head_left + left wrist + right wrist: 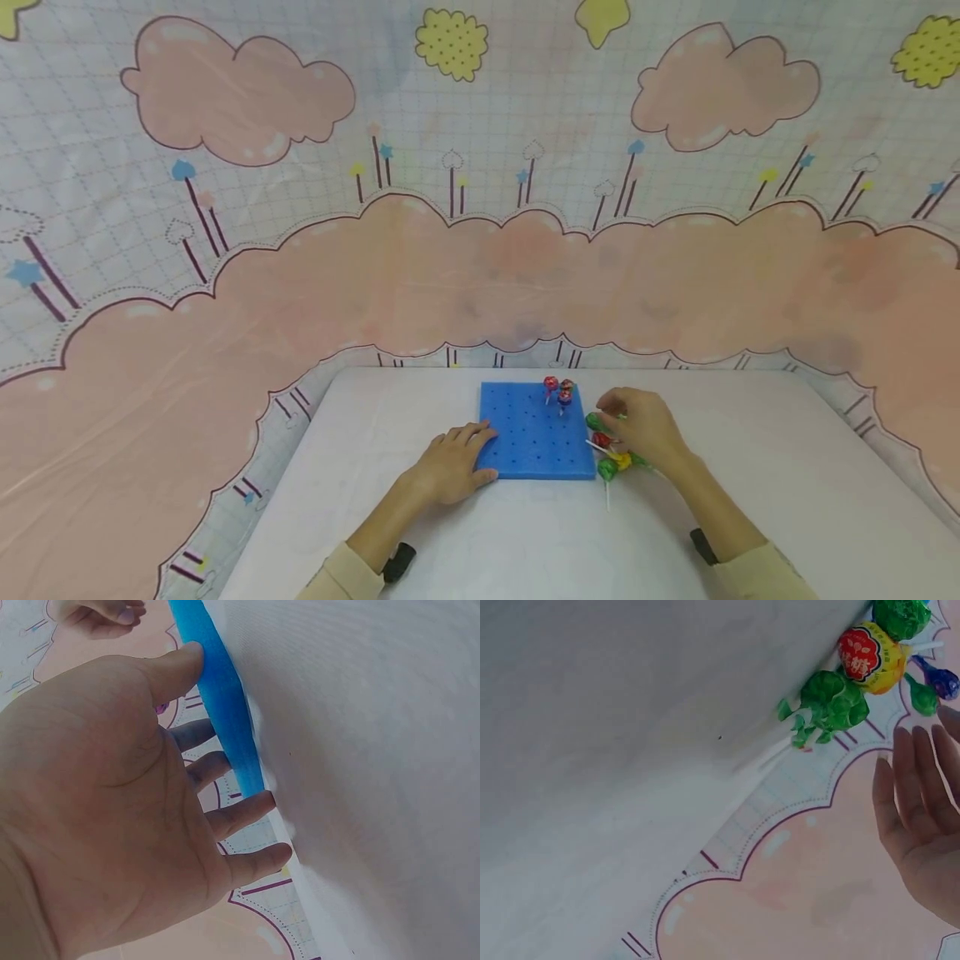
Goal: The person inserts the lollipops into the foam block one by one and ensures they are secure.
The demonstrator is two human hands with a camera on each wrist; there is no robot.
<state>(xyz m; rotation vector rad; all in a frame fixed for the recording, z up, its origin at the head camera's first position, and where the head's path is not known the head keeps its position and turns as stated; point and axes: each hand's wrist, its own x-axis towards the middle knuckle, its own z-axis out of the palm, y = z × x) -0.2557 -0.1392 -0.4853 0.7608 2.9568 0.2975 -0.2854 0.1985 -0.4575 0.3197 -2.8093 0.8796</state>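
A blue board (525, 442) dotted with small holes lies on the table. My left hand (452, 462) rests against its left side, fingers on the edge and thumb at the near corner; in the left wrist view the thumb (176, 671) touches the blue side. Three lollipops stand in the far right of the board, among them a red one (551, 383). My right hand (643, 427) hovers over loose lollipops to the right, fingertips close to a green one (593, 422). The right wrist view shows its fingers (915, 780) extended, with nothing between them.
Beside the board's right edge lie more lollipops: a red one (601, 439), a yellow one (870, 658) and a green one (607, 469) with its white stick toward me. White cloth covers the table (525, 542). A patterned curtain (525, 283) hangs behind it.
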